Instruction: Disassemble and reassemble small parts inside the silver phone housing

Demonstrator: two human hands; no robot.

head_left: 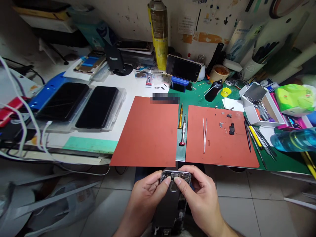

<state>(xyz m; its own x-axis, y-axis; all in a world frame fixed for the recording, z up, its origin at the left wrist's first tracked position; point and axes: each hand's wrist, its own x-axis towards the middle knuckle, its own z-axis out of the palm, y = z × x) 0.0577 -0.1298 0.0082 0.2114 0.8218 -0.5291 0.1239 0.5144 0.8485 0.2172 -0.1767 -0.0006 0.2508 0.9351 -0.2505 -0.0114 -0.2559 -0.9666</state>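
Observation:
Both hands hold an opened smartphone [165, 204] in front of the table's edge, its inner parts and dark battery facing up. My left hand [149, 191] grips its left side near the far end, thumb pressed on the inside. On the other side, my right hand [197, 191] is closed round the far right corner, its thumb beside the left one. The thumbs hide part of the phone's inside. Beyond the hands lie two red-brown mats, the left mat [150, 131] and the right mat [197, 156]. Tweezers [204, 135] and small phone parts [231, 129] rest on the right one.
Between the mats lie a gold screwdriver [181, 117] and a silver screwdriver [183, 130]. Two dark phones, one black phone [97, 107] among them, lie at left. A phone on a stand [184, 68], a spray can [159, 36] and a blue bottle [293, 140] stand or lie about.

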